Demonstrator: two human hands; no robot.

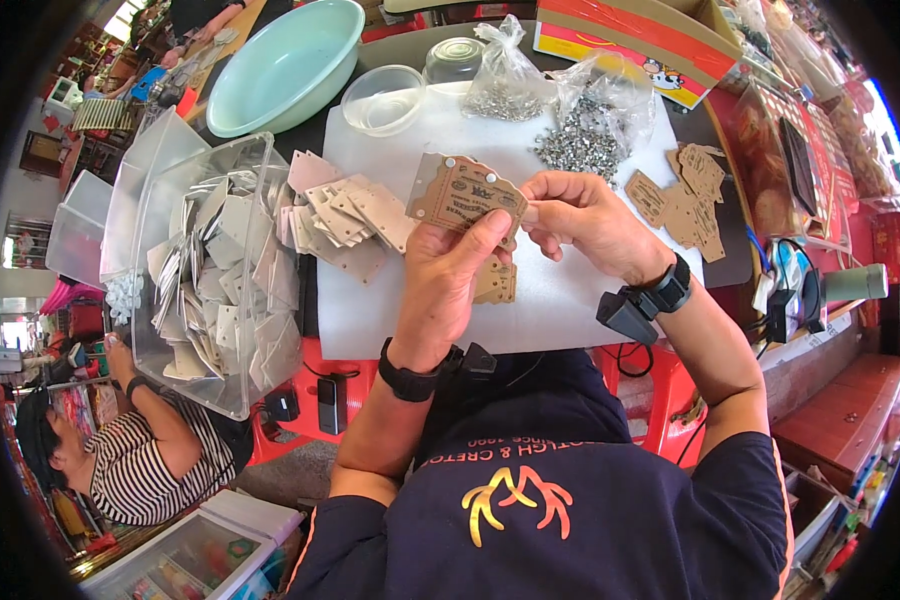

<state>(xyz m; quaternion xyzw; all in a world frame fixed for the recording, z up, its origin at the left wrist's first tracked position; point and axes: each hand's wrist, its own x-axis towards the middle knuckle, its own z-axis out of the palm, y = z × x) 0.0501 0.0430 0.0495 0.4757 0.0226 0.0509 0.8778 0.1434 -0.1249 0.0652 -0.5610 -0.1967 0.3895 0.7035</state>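
Seen from above, a person sits at a table covered by a white mat, both hands raised over its middle. At the table's left edge a clear bin holds a jumble of pale tags. Behind it, at the far left corner, sits a mint green basin. Just right of the bin, a loose heap of tags spreads onto the mat's left side.

The left hand is closed on a stack of brown card tags, thumb pressed on the printed front, fingers hidden behind. The stack stands above the hand, tilted, with two small metal eyelets showing at its top edge. A few more tags lie on the mat just under the hand.

The right hand meets the stack's right edge, fingertips pinched narrow there; whether they hold anything small cannot be told.

Along the mat's far edge stand a clear bowl, a plastic bag of metal eyelets, and a loose pile of eyelets. Near the right edge lie scattered brown tags.
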